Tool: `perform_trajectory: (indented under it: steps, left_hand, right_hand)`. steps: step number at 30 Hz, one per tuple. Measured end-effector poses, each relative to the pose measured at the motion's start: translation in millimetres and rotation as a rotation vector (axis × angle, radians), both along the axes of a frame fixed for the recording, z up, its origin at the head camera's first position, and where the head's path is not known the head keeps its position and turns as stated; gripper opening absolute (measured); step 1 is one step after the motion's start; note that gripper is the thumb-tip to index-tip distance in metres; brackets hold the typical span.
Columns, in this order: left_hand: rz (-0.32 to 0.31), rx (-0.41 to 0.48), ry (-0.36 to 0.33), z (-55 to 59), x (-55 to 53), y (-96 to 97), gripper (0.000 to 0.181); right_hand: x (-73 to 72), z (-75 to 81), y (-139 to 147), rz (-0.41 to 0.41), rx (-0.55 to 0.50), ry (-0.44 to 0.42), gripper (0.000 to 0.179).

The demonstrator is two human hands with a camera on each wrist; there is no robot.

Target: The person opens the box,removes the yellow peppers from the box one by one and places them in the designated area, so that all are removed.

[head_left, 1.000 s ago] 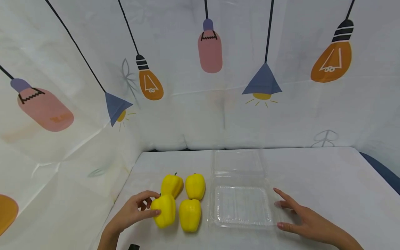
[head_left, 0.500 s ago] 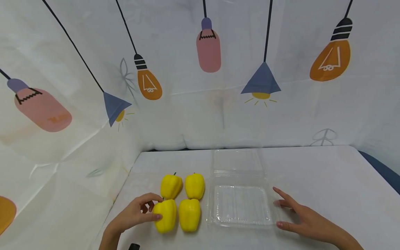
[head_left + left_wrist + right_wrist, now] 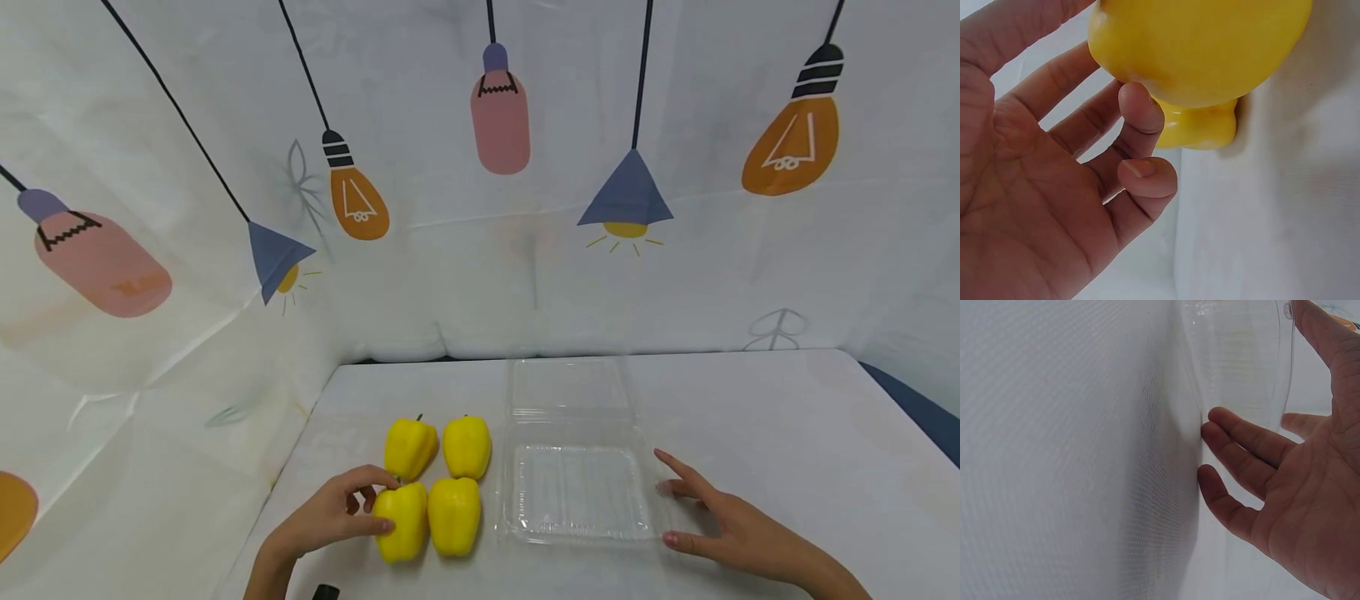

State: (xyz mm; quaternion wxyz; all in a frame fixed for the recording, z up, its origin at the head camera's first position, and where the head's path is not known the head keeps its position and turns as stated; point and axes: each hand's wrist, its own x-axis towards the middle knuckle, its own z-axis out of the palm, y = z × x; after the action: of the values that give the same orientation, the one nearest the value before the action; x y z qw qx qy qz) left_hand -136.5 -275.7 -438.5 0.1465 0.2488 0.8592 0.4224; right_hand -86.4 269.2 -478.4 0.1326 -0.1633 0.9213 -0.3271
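Several yellow bell peppers stand left of the middle of the white table. My left hand (image 3: 330, 517) holds the front-left bell pepper (image 3: 401, 521) by its left side, thumb at the front and index finger near the stem. In the left wrist view that pepper (image 3: 1204, 44) fills the top, and the lower fingers curl loosely beneath it. Close by are the front-right pepper (image 3: 454, 517), the back-left pepper (image 3: 410, 448) and the back-right pepper (image 3: 467, 447). My right hand (image 3: 735, 529), fingers spread, lies at the right edge of a clear plastic clamshell container (image 3: 577, 533); firm contact is hard to tell.
The container's lid (image 3: 570, 387) lies folded back toward the far edge of the table (image 3: 787, 442). A small black object (image 3: 326, 592) shows at the bottom edge. A white cloth wall (image 3: 450, 275) with printed lamps rises behind and at the left.
The left hand has shifted the front-left pepper slightly toward me and to the right, up beside the front-right pepper and away from the back-left one. The right hand stays put.
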Motion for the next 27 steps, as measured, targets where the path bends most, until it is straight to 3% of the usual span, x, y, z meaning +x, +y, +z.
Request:
perform_trajectory:
  steps: [12,27]
  left_hand:
    - [-0.015,-0.024,0.011,-5.8,-1.1,3.9,0.039]
    - [-0.008,-0.039,0.033,-6.0,-2.0,7.2,0.04]
  right_hand:
    - [-1.0,-0.3,-0.8,-0.016,-0.042,-0.061,0.089]
    - [-2.9,-2.1,0.2,-0.014,-0.041,-0.061,0.09]
